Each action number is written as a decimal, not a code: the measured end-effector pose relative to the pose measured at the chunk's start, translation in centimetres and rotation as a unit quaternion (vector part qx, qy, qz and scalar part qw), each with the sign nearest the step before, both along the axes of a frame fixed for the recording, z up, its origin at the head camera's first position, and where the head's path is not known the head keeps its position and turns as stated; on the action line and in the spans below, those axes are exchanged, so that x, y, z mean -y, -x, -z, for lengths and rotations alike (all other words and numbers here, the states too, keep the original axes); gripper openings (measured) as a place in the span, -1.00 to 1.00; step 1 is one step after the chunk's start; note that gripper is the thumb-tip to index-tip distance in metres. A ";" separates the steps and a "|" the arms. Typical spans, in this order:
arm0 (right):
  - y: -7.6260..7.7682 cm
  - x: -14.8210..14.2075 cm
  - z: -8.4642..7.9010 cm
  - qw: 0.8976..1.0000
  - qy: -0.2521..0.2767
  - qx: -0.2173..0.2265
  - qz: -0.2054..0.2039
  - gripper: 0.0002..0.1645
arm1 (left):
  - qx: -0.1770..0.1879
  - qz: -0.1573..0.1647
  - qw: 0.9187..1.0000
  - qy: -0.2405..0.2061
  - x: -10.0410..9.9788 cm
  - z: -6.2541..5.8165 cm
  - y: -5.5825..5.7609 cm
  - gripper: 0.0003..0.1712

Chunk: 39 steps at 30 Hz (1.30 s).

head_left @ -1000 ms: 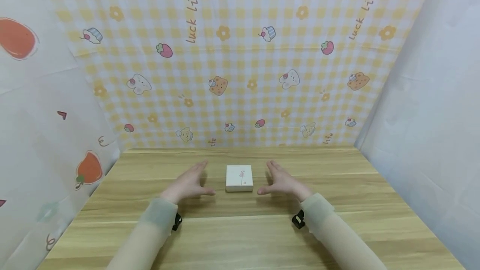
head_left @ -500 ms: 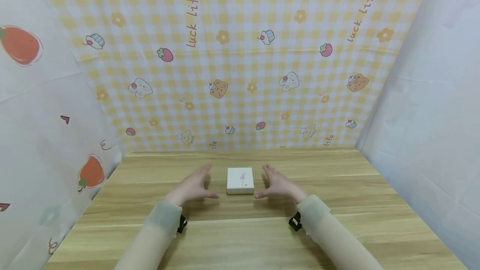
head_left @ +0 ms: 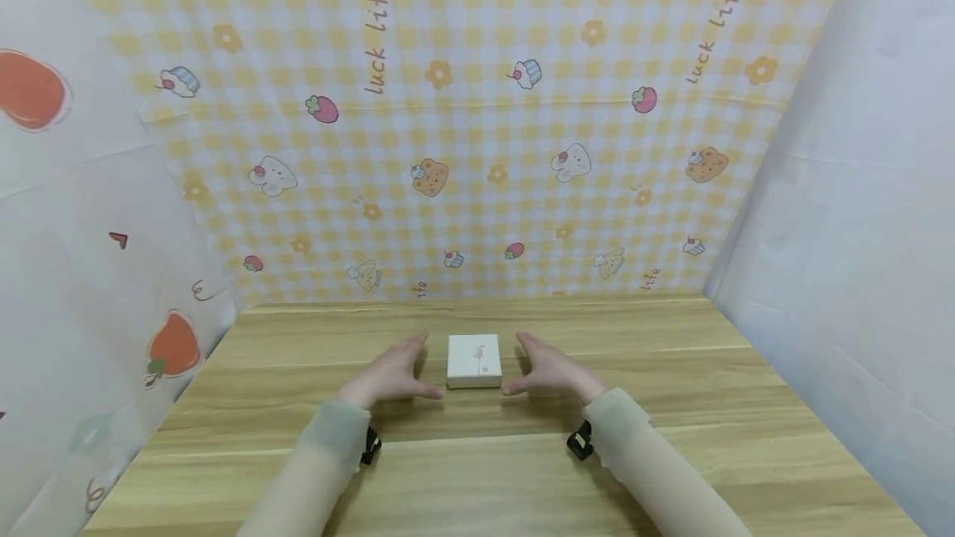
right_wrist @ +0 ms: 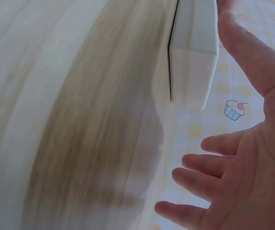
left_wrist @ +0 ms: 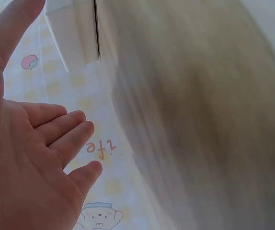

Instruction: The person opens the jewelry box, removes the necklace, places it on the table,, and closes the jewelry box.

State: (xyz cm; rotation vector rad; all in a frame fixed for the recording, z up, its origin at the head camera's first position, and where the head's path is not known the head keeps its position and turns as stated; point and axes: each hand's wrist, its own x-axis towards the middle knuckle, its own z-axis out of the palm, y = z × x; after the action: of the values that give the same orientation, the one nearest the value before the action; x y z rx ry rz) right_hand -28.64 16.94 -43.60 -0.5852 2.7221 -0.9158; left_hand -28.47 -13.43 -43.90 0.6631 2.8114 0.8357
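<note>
White box (head_left: 473,356) is bracketed by left hand (head_left: 385,375) and right hand (head_left: 557,374), both spread, nothing gripped. Right thumb (head_left: 516,388) is judged marginally nearer; contact can't be confirmed. Near-square top, no long axis. Set near far edge of table (head_left: 477,483), mid-width.

Booth-like setting; wood-grain tabletop (head_left: 477,479), cloth walls (head_left: 477,131) (one yellow-checked).

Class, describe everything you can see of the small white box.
The box is white, low and squarish, apparently cardboard, with a small pinkish print on its top. It looks closed and lies flat on the wooden table, between the left hand and the right hand, with no contact by either plainly visible.
</note>
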 end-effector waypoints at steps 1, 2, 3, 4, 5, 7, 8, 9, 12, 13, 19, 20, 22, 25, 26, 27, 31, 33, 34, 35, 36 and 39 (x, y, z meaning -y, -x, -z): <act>0.0 0.1 0.0 1.000 0.000 0.003 -0.001 0.35 | 0.004 0.002 1.000 -0.005 -0.1 0.1 0.0 0.38; 0.0 0.1 0.0 1.000 0.003 0.006 -0.001 0.35 | 0.009 0.005 1.000 -0.010 -0.2 0.1 0.0 0.38; 0.1 0.2 0.1 1.000 0.004 0.009 -0.002 0.34 | 0.012 0.007 1.000 -0.016 -0.3 0.2 0.0 0.38; 0.1 0.3 0.1 1.000 0.006 0.012 -0.003 0.34 | 0.015 0.008 1.000 -0.019 -0.4 0.3 0.1 0.38; 0.1 0.3 0.1 1.000 0.009 0.016 -0.004 0.33 | 0.017 0.010 1.000 -0.022 -0.5 0.3 0.1 0.39; 0.1 0.5 0.2 1.000 0.016 0.019 -0.005 0.32 | 0.020 0.010 0.999 -0.024 -0.6 0.5 0.2 0.39; 0.1 0.6 0.2 1.000 0.018 0.019 -0.006 0.32 | 0.019 0.011 0.999 -0.023 -0.7 0.5 0.2 0.39; 0.1 0.7 0.2 1.000 0.019 0.020 -0.005 0.31 | 0.020 0.012 0.999 -0.022 -0.8 0.4 0.2 0.39; 0.0 0.9 0.2 0.999 0.025 0.023 -0.001 0.30 | 0.027 0.015 0.999 -0.020 -1.0 0.3 0.2 0.37; 0.0 1.0 0.2 0.999 0.026 0.024 0.002 0.29 | 0.028 0.016 0.999 -0.017 -1.2 0.2 0.2 0.36; 0.0 1.3 0.4 0.999 0.036 0.030 0.004 0.29 | 0.037 0.013 0.999 -0.016 -1.6 0.3 0.3 0.33; 0.0 1.3 0.4 0.999 0.036 0.031 0.005 0.28 | 0.041 0.010 0.999 -0.018 -1.7 0.3 0.4 0.33; 0.0 1.4 0.5 0.999 0.035 0.034 0.009 0.28 | 0.048 0.005 0.999 -0.021 -2.0 0.3 0.4 0.33; 0.1 1.5 0.6 0.998 0.041 0.035 0.013 0.27 | 0.056 0.000 0.998 -0.033 -2.4 0.1 0.6 0.33; 0.1 1.6 0.6 0.998 0.042 0.036 0.013 0.26 | 0.057 -0.001 0.998 -0.037 -2.6 0.0 0.6 0.32; 0.1 1.7 0.6 0.998 0.044 0.036 0.013 0.26 | 0.057 -0.002 0.998 -0.038 -2.7 -0.1 0.7 0.32; 0.3 1.9 0.8 0.998 0.051 0.036 0.010 0.25 | 0.054 -0.002 0.998 -0.031 -3.1 -0.3 0.9 0.31; 0.3 2.0 0.8 0.998 0.058 0.036 0.009 0.23 | 0.055 0.001 0.998 -0.035 -3.3 -0.5 1.0 0.29; 0.4 2.1 0.9 0.998 0.060 0.036 0.008 0.23 | 0.055 0.003 0.998 -0.041 -3.4 -0.5 1.0 0.25; 0.4 2.1 0.9 0.997 0.062 0.036 0.007 0.22 | 0.057 0.004 0.997 -0.048 -3.4 -0.6 0.9 0.19; 0.4 2.1 0.9 0.997 0.063 0.037 0.006 0.21 | 0.059 0.004 0.997 -0.055 -3.5 -0.6 0.9 0.14; 0.5 2.2 0.9 0.997 0.073 0.039 0.006 0.18 | 0.069 -0.006 0.996 -0.065 -3.6 -0.7 0.8 0.06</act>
State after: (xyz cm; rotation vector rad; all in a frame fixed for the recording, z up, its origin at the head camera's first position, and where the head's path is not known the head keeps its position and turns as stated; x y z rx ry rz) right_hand -29.11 14.73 -44.46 -0.5488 2.6087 -1.1222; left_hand -29.32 -9.83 -43.23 0.5830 2.6587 1.0308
